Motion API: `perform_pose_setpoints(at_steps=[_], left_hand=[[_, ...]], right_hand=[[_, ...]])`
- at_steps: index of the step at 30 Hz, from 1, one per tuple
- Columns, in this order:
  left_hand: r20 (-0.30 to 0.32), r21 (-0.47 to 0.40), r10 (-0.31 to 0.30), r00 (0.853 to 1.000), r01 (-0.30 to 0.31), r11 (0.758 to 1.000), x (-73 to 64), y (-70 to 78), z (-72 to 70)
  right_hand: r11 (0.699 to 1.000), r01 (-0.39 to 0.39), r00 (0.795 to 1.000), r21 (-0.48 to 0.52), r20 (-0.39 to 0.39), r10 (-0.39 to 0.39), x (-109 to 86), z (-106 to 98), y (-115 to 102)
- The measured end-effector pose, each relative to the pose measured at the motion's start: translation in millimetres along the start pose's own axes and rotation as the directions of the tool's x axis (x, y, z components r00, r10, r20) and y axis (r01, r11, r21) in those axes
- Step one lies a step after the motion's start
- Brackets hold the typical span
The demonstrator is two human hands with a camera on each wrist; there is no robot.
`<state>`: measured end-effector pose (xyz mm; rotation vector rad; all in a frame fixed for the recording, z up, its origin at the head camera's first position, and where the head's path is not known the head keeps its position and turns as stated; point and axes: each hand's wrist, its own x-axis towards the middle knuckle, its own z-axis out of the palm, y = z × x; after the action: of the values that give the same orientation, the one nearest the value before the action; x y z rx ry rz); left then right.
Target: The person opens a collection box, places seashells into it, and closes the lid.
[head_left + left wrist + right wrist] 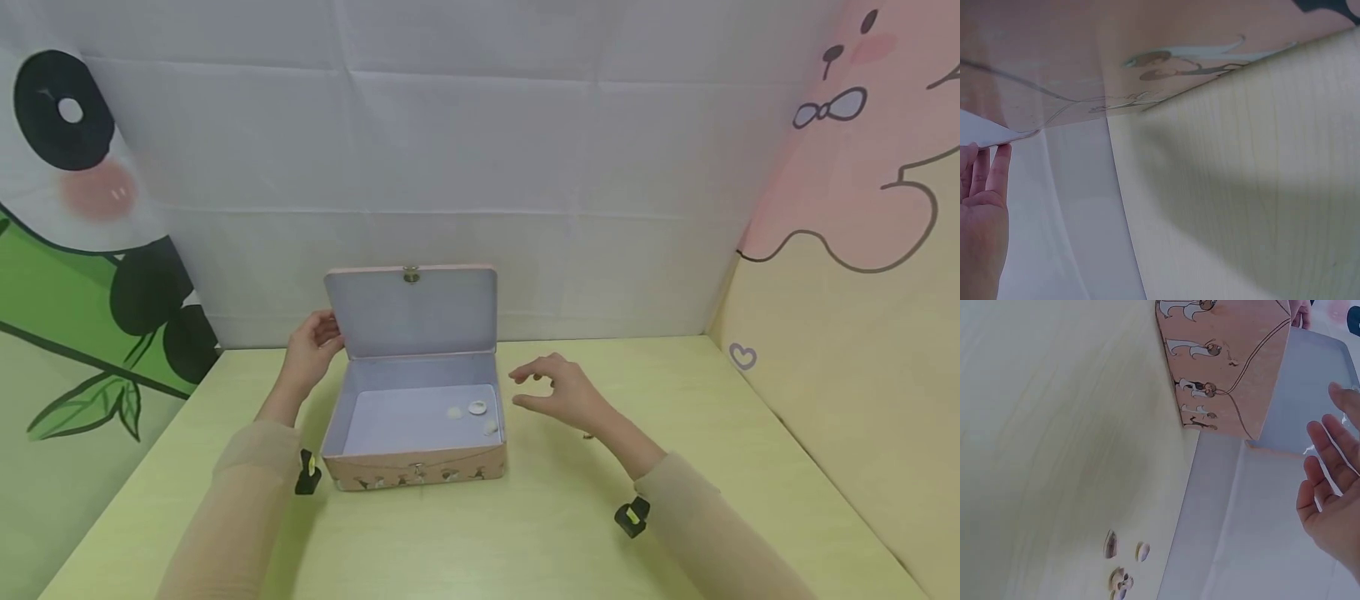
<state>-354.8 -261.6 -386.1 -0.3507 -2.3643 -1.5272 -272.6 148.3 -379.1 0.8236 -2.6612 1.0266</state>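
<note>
A pink tin case (pixel 390 467) with figures drawn on its sides lies with its lid (pixel 420 312) raised. At the lid's left edge, my left hand (pixel 309 350) holds the rim between its fingers; the left wrist view shows the fingertips (pixel 999 156) against that edge. Inside the case, at the right, are a white shell (pixel 477 407) and two paler small pieces. My right hand (pixel 566 392) hovers just right of the case, thumb and fingers apart, holding nothing. Several small shells (pixel 1110 544) lie on the table in the right wrist view, mostly hidden by the forearm in the head view.
The pale wood-grain table (pixel 450 542) backs onto a white cloth (pixel 465 150). Printed cartoon panels flank it, with a green and black figure (pixel 135 292) at left and a pink animal (pixel 832 183) at right. A metal clasp (pixel 411 274) sits on the lid's upper edge.
</note>
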Motion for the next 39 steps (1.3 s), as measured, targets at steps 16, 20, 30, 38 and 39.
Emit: perform_pose_setpoints(at_steps=[16,20,30,38,39], left_hand=[[0.005,0.005,-0.004,1.000,0.004,1.000,0.4,-0.9,-0.4],[0.004,0.012,-0.008,1.000,0.008,1.000,-0.2,0.5,-0.2],[-0.002,0.019,-0.006,1.000,0.006,1.000,0.1,-1.9,-1.1],[0.010,-0.005,-0.004,1.000,0.004,1.000,-0.8,-0.7,-1.8],[0.011,-0.006,-0.005,1.000,0.005,1.000,-1.1,-0.7,-1.8]], right_hand=[[0.996,-0.094,0.996,-0.010,-0.010,0.094,-46.8,-18,47],[0.994,-0.111,0.994,-0.006,-0.004,0.111,-54.9,-19,59],[0.988,-0.129,0.991,-0.085,0.016,0.131,-69.3,-17,82],[0.970,-0.157,0.982,-0.186,0.076,0.173,-69.4,-12,90],[0.968,-0.160,0.980,-0.195,0.084,0.179,-69.0,-11,91]])
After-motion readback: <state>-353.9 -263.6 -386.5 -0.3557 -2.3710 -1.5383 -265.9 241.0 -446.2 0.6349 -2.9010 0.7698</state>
